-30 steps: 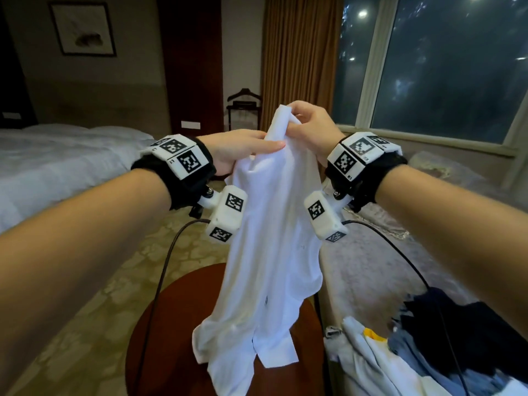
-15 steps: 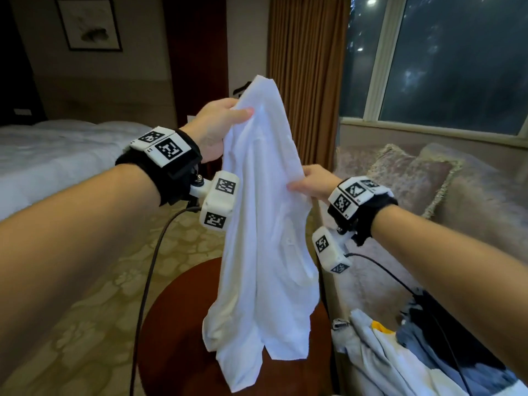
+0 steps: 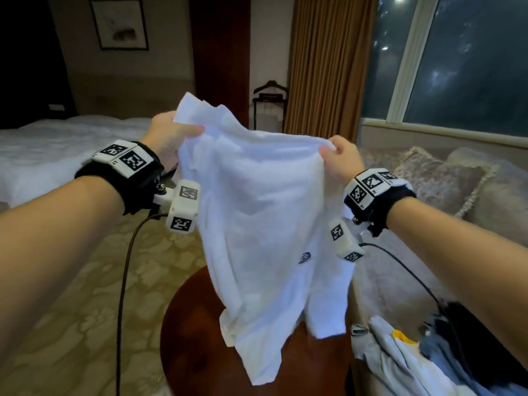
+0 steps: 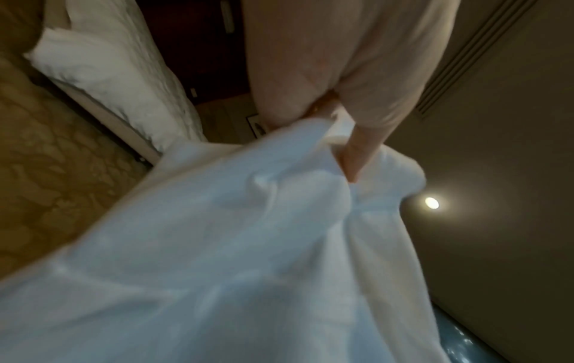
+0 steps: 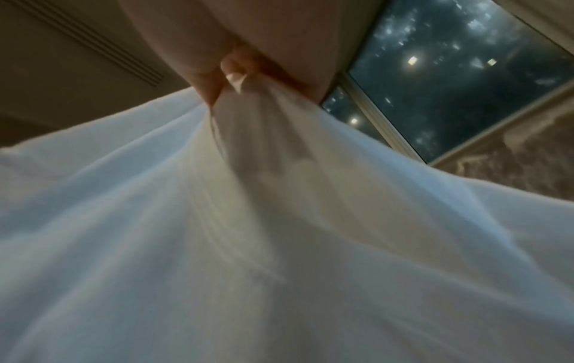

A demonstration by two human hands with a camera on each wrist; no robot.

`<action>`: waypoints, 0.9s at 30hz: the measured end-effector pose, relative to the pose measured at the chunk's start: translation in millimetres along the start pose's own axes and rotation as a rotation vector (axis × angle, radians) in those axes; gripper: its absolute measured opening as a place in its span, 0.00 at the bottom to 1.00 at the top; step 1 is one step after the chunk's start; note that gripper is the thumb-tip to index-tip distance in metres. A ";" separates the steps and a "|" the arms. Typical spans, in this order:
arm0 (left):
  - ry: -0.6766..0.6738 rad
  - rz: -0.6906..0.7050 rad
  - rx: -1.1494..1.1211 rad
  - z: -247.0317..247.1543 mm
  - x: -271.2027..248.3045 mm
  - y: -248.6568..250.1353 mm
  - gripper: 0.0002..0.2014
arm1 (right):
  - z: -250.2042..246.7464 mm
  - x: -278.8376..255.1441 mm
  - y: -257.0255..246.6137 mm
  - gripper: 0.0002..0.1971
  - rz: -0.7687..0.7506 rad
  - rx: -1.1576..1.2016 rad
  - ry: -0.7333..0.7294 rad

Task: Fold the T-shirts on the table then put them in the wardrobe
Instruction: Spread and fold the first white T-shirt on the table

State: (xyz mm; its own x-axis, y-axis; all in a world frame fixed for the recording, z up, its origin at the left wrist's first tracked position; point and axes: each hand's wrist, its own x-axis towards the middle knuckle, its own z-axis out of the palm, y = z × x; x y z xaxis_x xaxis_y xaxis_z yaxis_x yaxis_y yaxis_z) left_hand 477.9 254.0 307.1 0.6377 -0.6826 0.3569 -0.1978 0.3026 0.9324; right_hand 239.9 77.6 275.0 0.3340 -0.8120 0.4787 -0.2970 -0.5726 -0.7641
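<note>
Left hand [image 3: 167, 135]: fingers curled, pinching the top edge of the white T-shirt [image 3: 265, 218] near one corner; thumb clamped on the cloth in the left wrist view [image 4: 357, 157]. Right hand [image 3: 341, 155]: fingertips pinching the same top edge further right; right wrist view shows cloth bunched between thumb and fingers [image 5: 223, 81]. Hands apart, edge stretched between them, sagging slightly. Shirt held in the air, spread open, small dark logo [image 3: 304, 257] facing the wearer. Lower hem hangs over the round dark wooden table [image 3: 194, 347]; contact cannot be told. Pile of other clothes [image 3: 423, 358] lies right of the table. Bed [image 3: 57, 150] at left; cushions [image 3: 437, 178] under the window [image 3: 457, 61].
</note>
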 end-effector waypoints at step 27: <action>-0.206 0.260 0.259 120.2 -33.4 30.4 0.08 | -48.5 -28.1 -58.9 0.15 0.027 0.009 -0.487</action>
State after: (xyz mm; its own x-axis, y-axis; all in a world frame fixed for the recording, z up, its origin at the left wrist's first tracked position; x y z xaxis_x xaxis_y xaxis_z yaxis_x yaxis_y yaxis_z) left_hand 361.2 206.0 330.5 0.3846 -0.7325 0.5617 -0.5300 0.3230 0.7841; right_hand 204.6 128.7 327.5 0.7067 -0.6778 0.2027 -0.3040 -0.5496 -0.7782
